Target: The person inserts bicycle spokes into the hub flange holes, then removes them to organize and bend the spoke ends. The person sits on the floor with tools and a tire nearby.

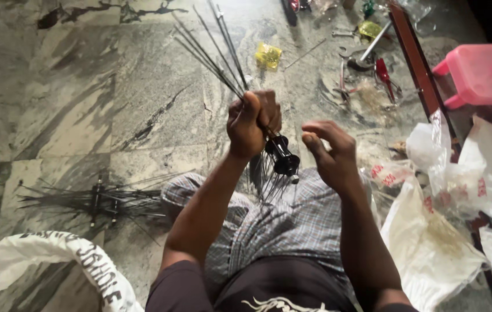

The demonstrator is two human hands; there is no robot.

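My left hand [252, 121] is clenched around a bunch of thin black spokes [211, 49] that fan up and away over the marble floor. The spokes run through a black wheel hub [283, 157], which hangs just below that fist, over my checked-cloth lap. More spoke ends stick down from the hub. My right hand [330, 155] hovers just right of the hub with fingers curled and apart, holding nothing.
Another hub with splayed spokes [98, 200] lies on the floor at left. A white sack [55, 254] is at lower left, white plastic bags [448, 219] at right. A pink stool [486, 72], a yellow packet [268, 55], wrenches and a red-handled tool [383, 72] lie beyond.
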